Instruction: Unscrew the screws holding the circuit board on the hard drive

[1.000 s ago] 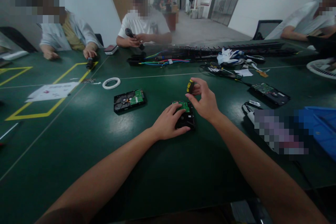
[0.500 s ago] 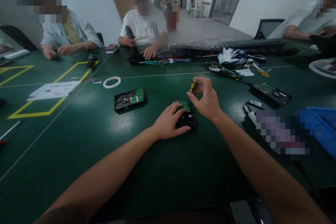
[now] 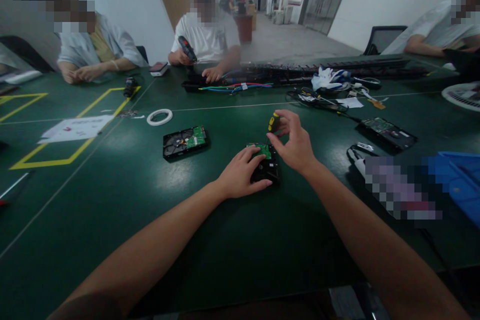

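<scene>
My left hand (image 3: pixel 242 172) lies with fingers spread across the top of a hard drive (image 3: pixel 270 167) and partly covers it. Some green circuit board shows between and beyond the fingertips. Just to the right, my right hand (image 3: pixel 294 142) pinches the black and yellow handle of a small screwdriver (image 3: pixel 274 122). Its thin shaft points down at the far edge of the drive; whether the tip sits in a screw is too small to tell. A second hard drive (image 3: pixel 185 142) rests to the left, board side up.
Another hard drive (image 3: pixel 388 133) lies at the right, near a blue bin (image 3: pixel 459 180). A tape roll (image 3: pixel 159 117) and a paper sheet (image 3: pixel 77 129) are at the left. Across the green table, a person holds a power drill (image 3: pixel 187 49) by wires (image 3: pixel 240 88) and gloves (image 3: pixel 330 79).
The screwdriver handle in my right hand has turned and tilted slightly left. My left hand stays on the hard drive. Across the table, the person's drill has swung from upright toward level.
</scene>
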Demonstrator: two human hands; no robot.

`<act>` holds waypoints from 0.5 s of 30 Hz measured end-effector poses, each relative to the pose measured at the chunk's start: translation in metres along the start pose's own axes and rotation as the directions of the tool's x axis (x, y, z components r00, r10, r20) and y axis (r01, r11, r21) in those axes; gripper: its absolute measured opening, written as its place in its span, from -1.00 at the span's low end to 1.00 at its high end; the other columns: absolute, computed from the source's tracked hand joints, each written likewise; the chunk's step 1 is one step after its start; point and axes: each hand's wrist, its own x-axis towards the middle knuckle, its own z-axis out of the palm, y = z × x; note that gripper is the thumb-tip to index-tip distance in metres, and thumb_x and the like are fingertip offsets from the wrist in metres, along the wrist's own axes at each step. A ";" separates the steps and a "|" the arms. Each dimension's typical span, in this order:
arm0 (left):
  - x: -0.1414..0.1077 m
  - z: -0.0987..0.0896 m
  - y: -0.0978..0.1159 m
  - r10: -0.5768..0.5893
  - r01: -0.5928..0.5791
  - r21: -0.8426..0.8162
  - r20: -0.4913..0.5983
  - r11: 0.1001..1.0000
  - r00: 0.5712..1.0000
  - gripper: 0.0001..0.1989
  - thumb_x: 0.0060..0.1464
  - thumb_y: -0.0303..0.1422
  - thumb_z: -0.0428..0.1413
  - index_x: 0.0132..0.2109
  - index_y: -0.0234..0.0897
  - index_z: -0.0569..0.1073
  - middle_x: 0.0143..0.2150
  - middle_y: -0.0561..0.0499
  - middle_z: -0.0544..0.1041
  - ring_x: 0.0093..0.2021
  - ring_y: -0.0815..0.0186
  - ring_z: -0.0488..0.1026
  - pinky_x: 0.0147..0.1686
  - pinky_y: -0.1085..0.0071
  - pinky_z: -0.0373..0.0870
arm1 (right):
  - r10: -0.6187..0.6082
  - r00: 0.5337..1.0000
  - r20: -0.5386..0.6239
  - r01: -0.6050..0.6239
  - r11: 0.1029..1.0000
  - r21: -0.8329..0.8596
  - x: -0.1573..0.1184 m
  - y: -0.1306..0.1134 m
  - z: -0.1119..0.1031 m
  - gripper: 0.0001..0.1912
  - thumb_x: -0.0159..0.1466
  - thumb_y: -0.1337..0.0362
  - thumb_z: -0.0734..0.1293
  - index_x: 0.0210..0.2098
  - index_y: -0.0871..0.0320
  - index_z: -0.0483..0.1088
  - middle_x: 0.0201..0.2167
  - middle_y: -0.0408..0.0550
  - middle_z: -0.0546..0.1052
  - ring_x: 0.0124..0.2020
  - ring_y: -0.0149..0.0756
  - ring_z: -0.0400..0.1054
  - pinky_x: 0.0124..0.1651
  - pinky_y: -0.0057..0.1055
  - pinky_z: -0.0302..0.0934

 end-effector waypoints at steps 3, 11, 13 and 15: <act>0.000 0.000 0.000 -0.008 0.008 -0.012 -0.001 1.000 1.000 -0.18 0.29 0.19 0.22 0.44 -0.25 0.34 0.49 -0.34 0.29 0.55 -0.28 0.19 0.50 -0.30 0.24 | -0.003 0.999 -0.037 0.003 1.000 -0.007 0.001 0.002 0.001 -0.37 0.33 0.25 0.48 0.31 -0.07 0.23 0.04 -0.01 0.58 -0.13 -0.14 0.57 -0.07 -0.10 0.58; 0.001 -0.001 0.001 -0.009 0.009 -0.022 -0.002 1.000 1.000 -0.19 0.29 0.19 0.23 0.44 -0.22 0.34 0.49 -0.34 0.29 0.55 -0.29 0.19 0.49 -0.32 0.24 | 0.031 0.999 -0.029 -0.031 0.999 -0.008 0.003 0.003 0.000 -0.40 0.35 0.21 0.46 0.33 -0.07 0.26 0.10 0.03 0.59 -0.14 -0.11 0.59 -0.04 -0.03 0.61; 0.000 -0.001 0.001 -0.013 0.013 -0.021 0.000 1.000 1.000 -0.20 0.29 0.19 0.22 0.44 -0.21 0.34 0.48 -0.33 0.30 0.55 -0.29 0.19 0.49 -0.33 0.24 | 0.020 1.000 -0.005 -0.020 1.000 -0.013 0.002 0.004 -0.001 -0.37 0.38 0.24 0.43 0.39 -0.10 0.24 0.17 0.03 0.58 -0.11 -0.09 0.60 -0.01 0.03 0.61; 0.000 0.000 0.001 -0.014 0.014 -0.017 0.002 1.000 1.000 -0.19 0.30 0.19 0.22 0.44 -0.22 0.34 0.49 -0.33 0.29 0.55 -0.28 0.19 0.50 -0.31 0.24 | 0.004 1.000 0.020 -0.003 1.000 -0.014 0.001 0.006 -0.001 -0.34 0.41 0.26 0.39 0.45 -0.14 0.21 0.24 0.03 0.55 -0.08 -0.06 0.61 0.02 0.07 0.61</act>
